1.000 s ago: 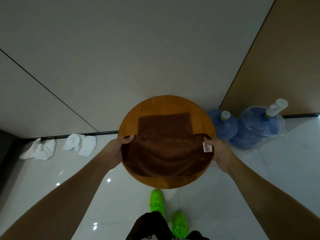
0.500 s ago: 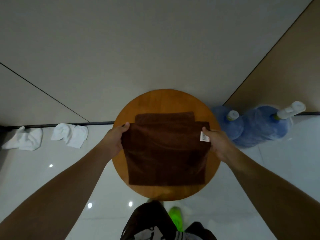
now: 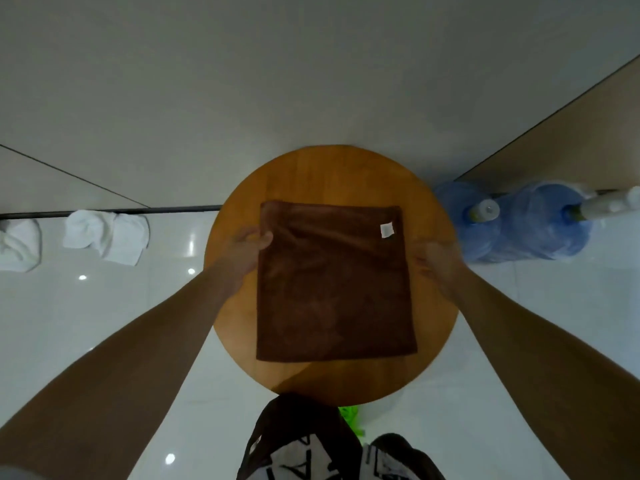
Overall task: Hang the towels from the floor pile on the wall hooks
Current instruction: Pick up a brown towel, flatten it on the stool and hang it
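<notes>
The left hand (image 3: 246, 244) pinches the left edge of the dark brown square cloth towel (image 3: 334, 285) near its far left corner, thumb on top of the fabric and fingers curled at the edge. The right hand (image 3: 437, 263) is blurred just beside the towel's right edge, and whether it grips the cloth or has let go cannot be told. The towel lies flat in the middle of the round orange-brown wooden table (image 3: 332, 174), its near edge short of the table's near rim, a small white label (image 3: 386, 230) showing close to its far right corner. On the glossy white tiled floor (image 3: 104, 323) to the left of the table, against the base of the wall, lie two crumpled white towels (image 3: 107, 237), well apart from the brown one. To the right of the table, two large blue plastic water bottles (image 3: 540, 226) lie on the floor near the wall.
</notes>
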